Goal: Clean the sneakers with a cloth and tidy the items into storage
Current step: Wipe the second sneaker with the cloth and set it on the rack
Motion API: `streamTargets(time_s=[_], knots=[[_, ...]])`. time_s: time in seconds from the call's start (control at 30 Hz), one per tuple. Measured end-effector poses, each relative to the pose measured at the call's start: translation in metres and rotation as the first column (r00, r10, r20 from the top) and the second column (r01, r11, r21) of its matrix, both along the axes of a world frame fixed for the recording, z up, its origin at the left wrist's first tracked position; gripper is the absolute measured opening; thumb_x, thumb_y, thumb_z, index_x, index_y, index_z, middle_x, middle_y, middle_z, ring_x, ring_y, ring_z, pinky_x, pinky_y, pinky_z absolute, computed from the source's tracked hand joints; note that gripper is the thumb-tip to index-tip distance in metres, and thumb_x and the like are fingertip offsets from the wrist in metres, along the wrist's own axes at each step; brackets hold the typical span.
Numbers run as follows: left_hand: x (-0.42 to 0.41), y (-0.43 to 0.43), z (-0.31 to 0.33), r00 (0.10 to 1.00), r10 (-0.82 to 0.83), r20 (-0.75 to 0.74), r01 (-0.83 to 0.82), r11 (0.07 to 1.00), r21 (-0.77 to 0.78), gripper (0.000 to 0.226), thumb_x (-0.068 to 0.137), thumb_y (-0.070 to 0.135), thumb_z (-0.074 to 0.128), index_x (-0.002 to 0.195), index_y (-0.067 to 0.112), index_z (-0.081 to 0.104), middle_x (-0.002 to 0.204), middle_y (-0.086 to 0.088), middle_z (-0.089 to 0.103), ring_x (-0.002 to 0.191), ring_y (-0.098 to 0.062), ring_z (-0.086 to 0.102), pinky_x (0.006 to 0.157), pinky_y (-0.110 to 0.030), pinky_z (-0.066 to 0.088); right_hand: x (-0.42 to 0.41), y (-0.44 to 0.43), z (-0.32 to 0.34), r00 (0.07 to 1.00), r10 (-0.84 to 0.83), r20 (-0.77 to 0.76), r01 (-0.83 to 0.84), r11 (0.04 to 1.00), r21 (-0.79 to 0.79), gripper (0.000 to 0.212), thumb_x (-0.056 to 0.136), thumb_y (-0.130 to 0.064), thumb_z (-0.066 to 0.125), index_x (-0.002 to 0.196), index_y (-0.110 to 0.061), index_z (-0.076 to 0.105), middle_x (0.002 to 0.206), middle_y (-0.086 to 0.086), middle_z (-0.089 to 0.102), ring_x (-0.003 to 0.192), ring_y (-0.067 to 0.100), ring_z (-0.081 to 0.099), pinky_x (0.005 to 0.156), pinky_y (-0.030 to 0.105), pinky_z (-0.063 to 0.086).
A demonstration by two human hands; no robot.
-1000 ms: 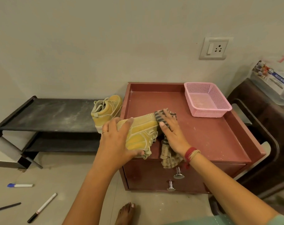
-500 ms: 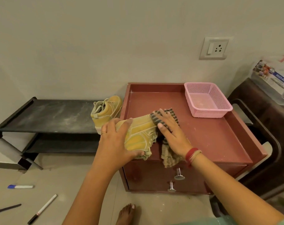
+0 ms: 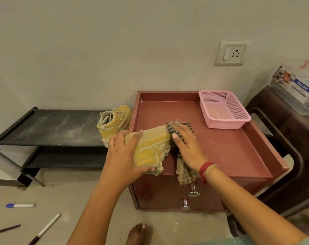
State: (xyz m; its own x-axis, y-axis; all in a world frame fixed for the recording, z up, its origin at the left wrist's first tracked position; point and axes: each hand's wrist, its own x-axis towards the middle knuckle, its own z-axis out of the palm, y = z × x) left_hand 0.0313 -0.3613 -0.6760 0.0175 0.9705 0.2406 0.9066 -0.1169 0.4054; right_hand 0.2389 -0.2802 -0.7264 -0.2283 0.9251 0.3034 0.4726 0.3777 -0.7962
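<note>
A yellow sneaker [image 3: 152, 145] lies on its side at the front left corner of the red drawer cabinet [image 3: 226, 149]. My left hand [image 3: 125, 156] grips its heel end, thumb curled under the collar. My right hand [image 3: 187, 145] presses a striped cloth [image 3: 184, 169] against the sneaker's toe with straight fingers; the cloth's tail hangs over the cabinet's front edge. The second yellow sneaker [image 3: 113, 122] stands upright on the right end of the black shoe rack [image 3: 49, 128].
A pink mesh basket [image 3: 224, 110] sits at the cabinet's back right corner. Two chrome drawer knobs [image 3: 193, 191] stick out in front. Markers [image 3: 20, 205] and pens lie on the floor at left. A dark chair [image 3: 282, 138] stands to the right. My bare foot [image 3: 137, 233] is below.
My right hand with the cloth has slid away from me along the sneaker's toe. The left hand keeps its hold on the heel.
</note>
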Motion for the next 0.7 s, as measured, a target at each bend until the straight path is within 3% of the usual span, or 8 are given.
streamTargets(time_s=[0.07, 0.17, 0.23, 0.33, 0.4, 0.53, 0.6, 0.7], knots=[[0.000, 0.001, 0.000, 1.000, 0.006, 0.004, -0.006, 1.000, -0.006, 0.104, 0.053, 0.059, 0.082, 0.142, 0.034, 0.035, 0.140, -0.002, 0.027, 0.129, -0.023, 0.017, 0.106, -0.044, 0.032, -0.003, -0.002, -0.001, 0.997, 0.049, 0.053, -0.050, 0.999, 0.010, 0.035, 0.094, -0.047, 0.034, 0.128, -0.055, 0.031, 0.150, -0.012, 0.030, 0.143, 0.010, 0.014, 0.115, 0.030, 0.013], [0.001, 0.000, 0.000, 1.000, 0.010, 0.016, -0.010, 1.000, 0.007, 0.103, 0.053, 0.059, 0.083, 0.142, 0.033, 0.036, 0.139, -0.002, 0.029, 0.128, -0.023, 0.018, 0.106, -0.044, 0.031, 0.001, 0.009, 0.000, 0.987, -0.025, -0.160, 0.015, 0.998, -0.065, 0.032, 0.099, -0.034, 0.039, 0.130, -0.038, 0.043, 0.141, -0.003, 0.045, 0.133, 0.013, 0.037, 0.112, 0.032, 0.031], [0.001, -0.001, 0.000, 1.000, 0.008, 0.018, -0.008, 1.000, 0.012, 0.103, 0.052, 0.058, 0.083, 0.142, 0.034, 0.037, 0.138, -0.002, 0.030, 0.128, -0.022, 0.019, 0.105, -0.043, 0.032, 0.004, 0.010, 0.005, 0.933, -0.141, -0.330, 0.057, 0.966, -0.254, 0.031, 0.100, -0.026, 0.039, 0.129, -0.022, 0.050, 0.125, 0.001, 0.058, 0.118, 0.015, 0.053, 0.092, 0.017, 0.046], [0.000, -0.002, -0.001, 1.000, 0.000, 0.024, 0.000, 1.000, 0.016, 0.104, 0.052, 0.057, 0.083, 0.141, 0.034, 0.037, 0.138, -0.001, 0.030, 0.128, -0.022, 0.019, 0.104, -0.044, 0.033, 0.000, -0.003, 0.015, 0.880, -0.225, -0.418, 0.143, 0.965, -0.219, 0.027, 0.100, -0.024, 0.041, 0.123, -0.025, 0.052, 0.112, -0.011, 0.061, 0.116, 0.014, 0.055, 0.087, 0.009, 0.044], [0.000, 0.000, -0.001, 1.000, 0.001, 0.022, -0.001, 1.000, 0.012, 0.104, 0.052, 0.058, 0.083, 0.141, 0.034, 0.036, 0.138, 0.000, 0.029, 0.128, -0.023, 0.020, 0.104, -0.045, 0.034, -0.009, -0.013, 0.018, 0.932, -0.094, -0.349, 0.084, 0.996, -0.042, 0.030, 0.099, -0.031, 0.041, 0.128, -0.039, 0.044, 0.132, -0.014, 0.051, 0.130, 0.007, 0.041, 0.107, 0.019, 0.033], [-0.001, 0.002, 0.000, 1.000, -0.004, 0.019, 0.004, 1.000, 0.004, 0.103, 0.053, 0.057, 0.084, 0.141, 0.033, 0.036, 0.137, 0.000, 0.028, 0.126, -0.020, 0.018, 0.103, -0.044, 0.034, -0.024, -0.017, -0.001, 0.982, 0.024, 0.188, -0.050, 0.989, 0.138, 0.045, 0.091, -0.060, 0.029, 0.135, -0.061, 0.021, 0.155, -0.023, 0.005, 0.145, 0.008, -0.007, 0.117, 0.050, 0.004], [-0.002, 0.001, 0.000, 1.000, -0.011, 0.028, 0.011, 1.000, 0.007, 0.102, 0.053, 0.055, 0.084, 0.141, 0.034, 0.037, 0.137, -0.001, 0.029, 0.126, -0.020, 0.019, 0.103, -0.044, 0.033, -0.024, -0.014, -0.008, 0.991, -0.057, 0.118, 0.044, 0.993, 0.111, 0.053, 0.087, -0.065, 0.032, 0.137, -0.061, 0.014, 0.155, -0.024, -0.004, 0.144, 0.011, -0.014, 0.115, 0.048, 0.000], [-0.005, 0.001, 0.001, 0.999, -0.028, 0.046, 0.028, 1.000, 0.003, 0.101, 0.054, 0.054, 0.084, 0.141, 0.036, 0.036, 0.137, 0.002, 0.028, 0.127, -0.018, 0.017, 0.105, -0.043, 0.032, -0.014, 0.000, -0.019, 0.972, -0.190, -0.138, 0.171, 0.975, -0.143, 0.065, 0.086, -0.063, 0.047, 0.143, -0.041, 0.024, 0.156, -0.007, 0.015, 0.142, 0.011, 0.011, 0.115, 0.037, 0.013]])
